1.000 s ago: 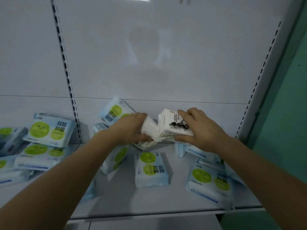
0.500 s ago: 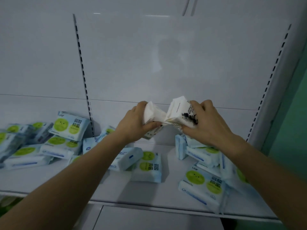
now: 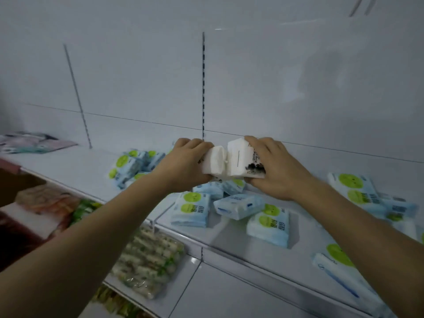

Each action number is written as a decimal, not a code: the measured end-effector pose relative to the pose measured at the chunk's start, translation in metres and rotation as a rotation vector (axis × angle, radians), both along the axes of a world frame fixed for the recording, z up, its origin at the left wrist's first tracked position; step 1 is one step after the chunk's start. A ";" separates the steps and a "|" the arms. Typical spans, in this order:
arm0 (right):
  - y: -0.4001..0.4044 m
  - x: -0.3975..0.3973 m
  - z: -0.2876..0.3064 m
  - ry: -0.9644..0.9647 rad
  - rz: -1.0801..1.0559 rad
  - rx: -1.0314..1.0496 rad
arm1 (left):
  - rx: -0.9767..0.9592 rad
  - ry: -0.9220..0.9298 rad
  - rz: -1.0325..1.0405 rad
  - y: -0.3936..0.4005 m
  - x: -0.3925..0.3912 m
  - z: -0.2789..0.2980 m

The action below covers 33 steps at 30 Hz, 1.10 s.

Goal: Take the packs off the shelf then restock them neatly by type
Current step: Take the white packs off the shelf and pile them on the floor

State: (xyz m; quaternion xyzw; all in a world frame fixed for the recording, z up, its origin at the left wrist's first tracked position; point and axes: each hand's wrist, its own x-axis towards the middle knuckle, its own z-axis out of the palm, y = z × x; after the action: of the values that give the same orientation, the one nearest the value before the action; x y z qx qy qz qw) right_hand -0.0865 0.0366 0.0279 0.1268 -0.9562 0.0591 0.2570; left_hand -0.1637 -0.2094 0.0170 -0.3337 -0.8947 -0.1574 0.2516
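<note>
White packs [image 3: 231, 162] gripped between left hand [image 3: 183, 162] and right hand [image 3: 278, 167], long axis level, left-right

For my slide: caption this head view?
Both hands hold white packs above scattered blue packs.

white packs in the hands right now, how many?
2. One white pack gripped by the left hand, one white pack with black print gripped by the right hand, touching side by side. Others may be hidden behind.

Glossy plastic-wrapped packs [image 3: 191, 208]; smooth, slightly glossy white shelf [image 3: 229, 243].
</note>
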 end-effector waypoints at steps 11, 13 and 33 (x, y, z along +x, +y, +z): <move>-0.265 -0.079 0.013 -0.012 0.284 0.153 | -0.046 -0.055 0.418 -0.266 0.022 0.001; -0.323 -0.092 0.005 -0.011 0.350 0.152 | -0.039 -0.062 0.493 -0.319 0.030 -0.002; -0.770 -0.254 -0.146 -0.224 0.944 0.273 | -0.017 -0.528 1.038 -0.691 -0.028 -0.146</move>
State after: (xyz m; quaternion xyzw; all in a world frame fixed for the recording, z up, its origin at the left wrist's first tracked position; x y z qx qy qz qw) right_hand -0.3407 -0.7329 -0.1179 0.5709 -0.8153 0.0563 0.0788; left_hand -0.1914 -0.9008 -0.1293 0.1969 -0.9749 -0.0841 0.0616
